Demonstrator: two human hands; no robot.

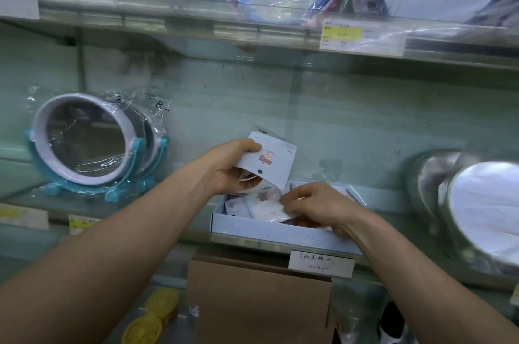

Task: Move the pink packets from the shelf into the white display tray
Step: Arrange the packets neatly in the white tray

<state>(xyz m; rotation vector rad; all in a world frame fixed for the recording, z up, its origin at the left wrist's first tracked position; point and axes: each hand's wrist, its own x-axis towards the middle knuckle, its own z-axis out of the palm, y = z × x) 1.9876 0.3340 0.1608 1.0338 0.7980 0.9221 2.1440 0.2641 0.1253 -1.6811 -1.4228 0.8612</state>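
Note:
A white display tray point(269, 230) sits at the front edge of the middle shelf, holding several pale pink packets point(238, 206). My left hand point(229, 168) grips a small stack of packets point(273, 162) just above the tray's back left, thumb on top, the front one tilted and showing a small pink print. My right hand point(314, 207) reaches into the tray from the right and pinches a packet point(266, 200) lying there between thumb and fingers.
A round mirror on a teal stand point(92, 147), wrapped in plastic, stands left of the tray. Silver round mirrors point(471, 209) stand at the right. A handwritten price tag point(321, 262) hangs under the tray, above a brown cardboard box point(258, 301). Yellow items point(154, 315) lie below left.

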